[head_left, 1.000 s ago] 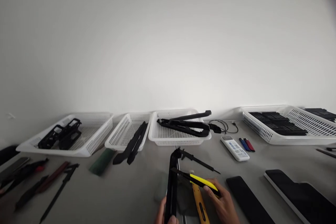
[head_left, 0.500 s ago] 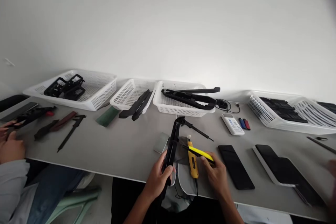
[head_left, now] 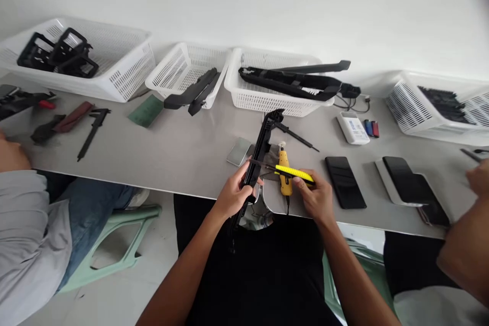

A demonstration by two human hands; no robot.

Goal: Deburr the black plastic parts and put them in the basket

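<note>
My left hand (head_left: 234,193) is closed around a long black plastic part (head_left: 261,146), which slants up and away over the table's front edge. In my right hand (head_left: 316,194) is a yellow-handled knife (head_left: 293,173), its thin dark end reaching left to the black part near my left fingers. A yellow corded rotary tool (head_left: 284,168) lies on the table beneath the knife. Left of the black part rests a small grey block (head_left: 239,151). A black caliper-like tool (head_left: 297,136) lies just beyond the part.
White baskets (head_left: 275,104) holding black parts line the wall. On the grey table (head_left: 183,163) are a green sheet (head_left: 145,110), a black phone (head_left: 345,182) and a white box (head_left: 353,128). People sit at both sides, with a hand (head_left: 479,178) at right.
The view has tilted down, so the table sits higher. The knife's tip has moved left onto or against the black part. The hand at right has come further into view.
</note>
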